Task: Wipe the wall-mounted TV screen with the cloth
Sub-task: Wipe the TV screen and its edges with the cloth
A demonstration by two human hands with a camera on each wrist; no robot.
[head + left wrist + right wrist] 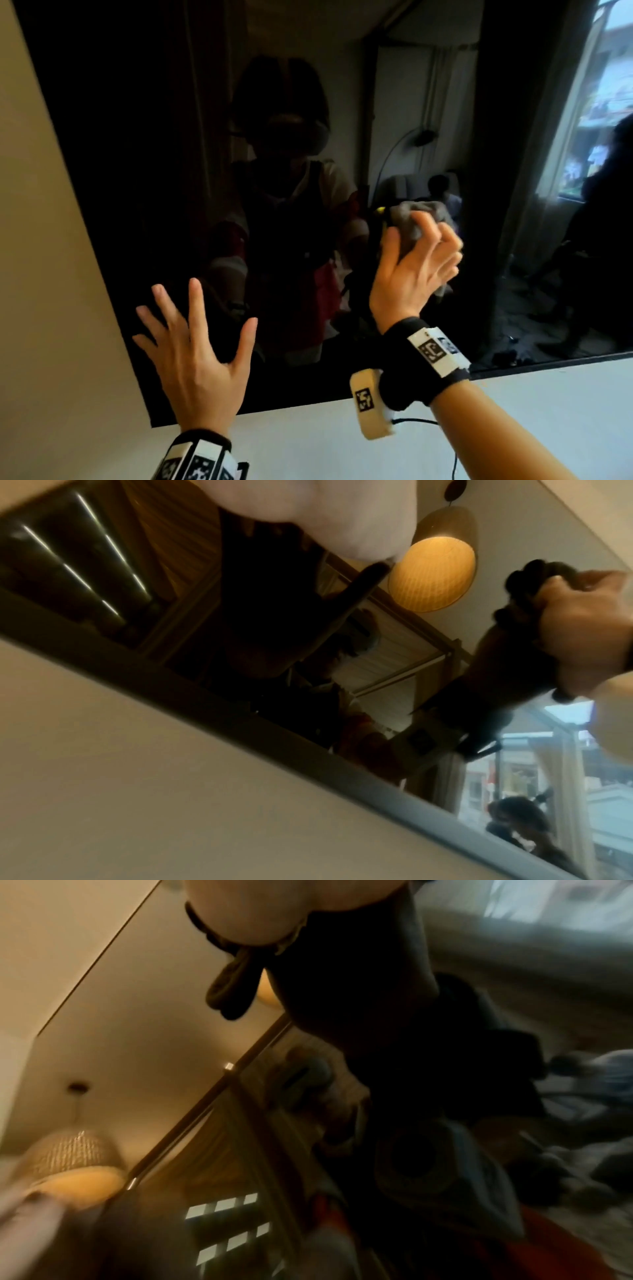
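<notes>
The wall-mounted TV screen (pixel 164 137) fills most of the head view, dark and mirroring the room. My right hand (pixel 419 236) grips a bunched grey cloth (pixel 416 214) and holds it against the glass right of centre. A fold of the cloth (pixel 232 988) hangs below my palm in the right wrist view. My left hand (pixel 205 325) is spread with straight fingers at the screen's lower left corner, holding nothing; whether it touches the glass I cannot tell. In the left wrist view the right hand (pixel 589 631) and the cloth (pixel 514 626) show at the right edge.
A beige wall (pixel 41 240) borders the TV on the left and a pale wall (pixel 531 411) runs below its bottom edge (pixel 308 753). The glass reflects a person, a lit lamp (pixel 435 574) and a bright window (pixel 603 102). A thin cable (pixel 424 420) trails from my right wrist unit.
</notes>
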